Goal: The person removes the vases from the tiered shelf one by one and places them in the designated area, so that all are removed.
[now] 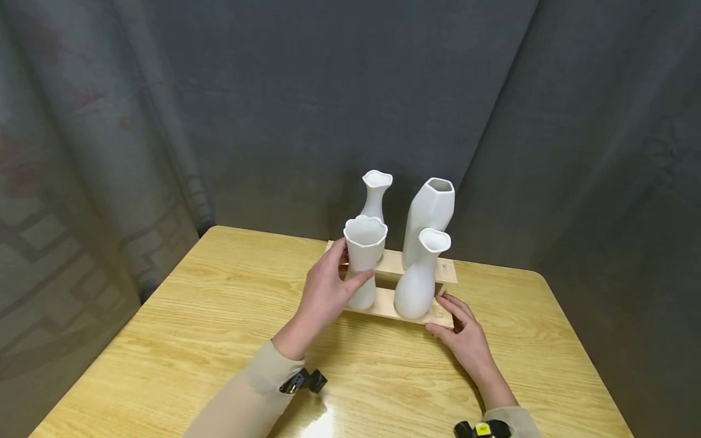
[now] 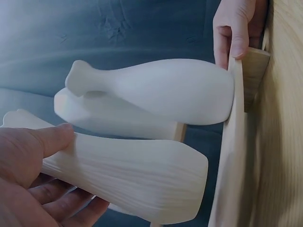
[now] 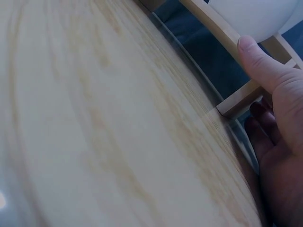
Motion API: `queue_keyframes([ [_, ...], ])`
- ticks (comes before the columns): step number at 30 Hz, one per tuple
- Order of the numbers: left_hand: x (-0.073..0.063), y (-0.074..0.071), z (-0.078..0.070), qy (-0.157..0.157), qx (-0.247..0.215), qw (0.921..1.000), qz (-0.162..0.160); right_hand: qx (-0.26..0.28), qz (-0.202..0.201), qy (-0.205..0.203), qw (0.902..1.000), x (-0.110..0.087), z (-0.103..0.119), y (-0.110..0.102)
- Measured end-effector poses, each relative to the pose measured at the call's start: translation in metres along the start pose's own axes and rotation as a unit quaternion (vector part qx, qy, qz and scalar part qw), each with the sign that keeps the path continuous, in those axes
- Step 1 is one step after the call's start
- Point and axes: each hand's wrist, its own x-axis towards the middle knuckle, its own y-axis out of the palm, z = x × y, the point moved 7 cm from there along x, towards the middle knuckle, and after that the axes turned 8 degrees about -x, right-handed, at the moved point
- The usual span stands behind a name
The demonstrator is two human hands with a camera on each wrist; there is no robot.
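Gripping scalloped vase [image 1: 362, 258], left hand [image 1: 327, 286]; gripping wooden stand [image 1: 385, 303], right hand [image 1: 467, 342]; bulbous vase [image 1: 414, 291] between.

Front vases [image 1: 362, 258] before back vases [image 1: 426, 222]; rack [image 1: 386, 302] beneath, on table [image 1: 219, 304].

Dark grey cloth [image 1: 339, 109] behind yellowish wood-grain table [image 1: 230, 298]; faintly patterned cloth [image 1: 71, 182] at left; bright reflection [image 1: 319, 424] on table

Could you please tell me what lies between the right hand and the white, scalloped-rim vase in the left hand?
In the head view, a white, round-bellied vase stands between them on the pale wooden stand.
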Motion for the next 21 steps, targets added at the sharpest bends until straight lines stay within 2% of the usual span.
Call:
queue_keyframes([
  [10,-0.003,-0.035,-0.007,0.006,-0.001,0.9997,-0.026,-0.007,0.003,0.0,1.0,-0.002,0.0,-0.004],
  [21,-0.004,-0.078,0.001,-0.004,0.029,0.9978,-0.06,-0.014,0.001,0.002,0.9999,-0.004,0.004,-0.002],
])
